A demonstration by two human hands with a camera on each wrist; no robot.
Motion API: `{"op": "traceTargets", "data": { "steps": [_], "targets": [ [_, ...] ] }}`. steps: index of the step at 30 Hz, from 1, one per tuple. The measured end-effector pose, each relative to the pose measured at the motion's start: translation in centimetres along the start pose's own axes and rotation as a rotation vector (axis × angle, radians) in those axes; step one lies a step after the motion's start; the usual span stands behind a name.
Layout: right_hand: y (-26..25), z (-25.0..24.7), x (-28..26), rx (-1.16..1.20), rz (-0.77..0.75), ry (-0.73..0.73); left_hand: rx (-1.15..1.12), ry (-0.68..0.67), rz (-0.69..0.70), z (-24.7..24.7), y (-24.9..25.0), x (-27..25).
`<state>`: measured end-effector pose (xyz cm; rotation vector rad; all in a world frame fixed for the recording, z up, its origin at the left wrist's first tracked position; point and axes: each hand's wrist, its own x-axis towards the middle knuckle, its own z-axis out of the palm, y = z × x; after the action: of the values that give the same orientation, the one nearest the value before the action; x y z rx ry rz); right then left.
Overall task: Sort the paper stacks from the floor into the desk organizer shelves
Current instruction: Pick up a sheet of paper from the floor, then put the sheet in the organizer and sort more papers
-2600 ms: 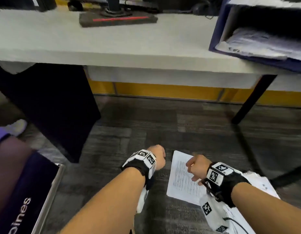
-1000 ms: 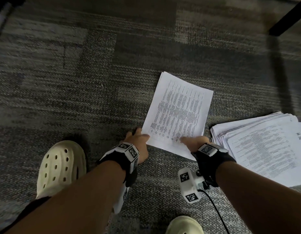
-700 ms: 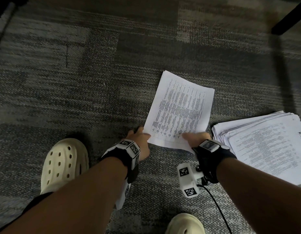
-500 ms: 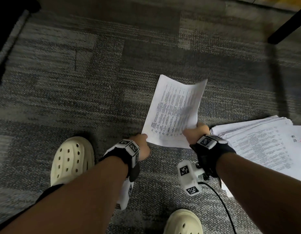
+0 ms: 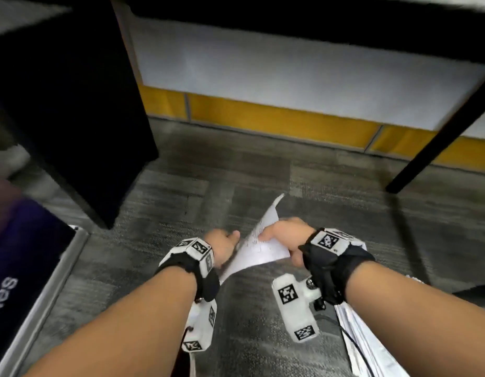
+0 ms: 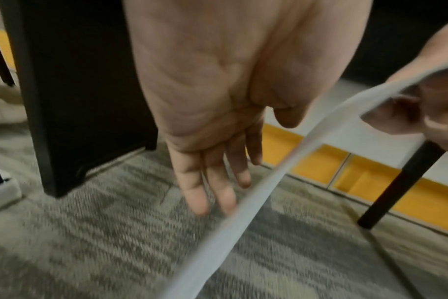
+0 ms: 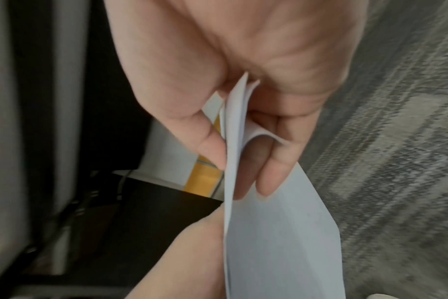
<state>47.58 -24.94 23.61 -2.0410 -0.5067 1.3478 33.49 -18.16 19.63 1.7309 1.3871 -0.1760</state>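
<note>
L hand [image 5: 222, 247] has fingers loose and straight, holding nothing, just beside the sheets [image 5: 259, 247]. R hand [image 5: 286, 238] pinches them by one edge, off the floor. Thin, floppy, prob. only a few pages; support underneath w/ L.

White letters "nes" show on the purple panel [image 5: 24, 257].
</note>
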Motion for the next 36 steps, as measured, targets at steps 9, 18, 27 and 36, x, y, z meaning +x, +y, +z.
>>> {"op": "traceTargets", "data": {
  "steps": [9, 18, 27, 36],
  "targets": [
    [-11.7, 1.1, -21.0, -0.358, -0.399, -0.058, -0.093, 0.121, 0.15, -13.7, 3.5, -17.8],
    [-16.1, 0.3, -38.7, -0.815, -0.788, 0.039, -0.153, 0.083, 0.23, -18.3, 3.3, -31.3],
    [-16.8, -4.6, -42.6, -0.258, -1.017, 0.2, -0.546, -0.018, 0.33, -20.5, 5.6, -35.3],
    [-14.8, -8.8, -38.7, -0.272, -0.709, 0.314, -0.955, 0.385, 0.614, -20.7, 10.8, -32.2]
  ]
}}
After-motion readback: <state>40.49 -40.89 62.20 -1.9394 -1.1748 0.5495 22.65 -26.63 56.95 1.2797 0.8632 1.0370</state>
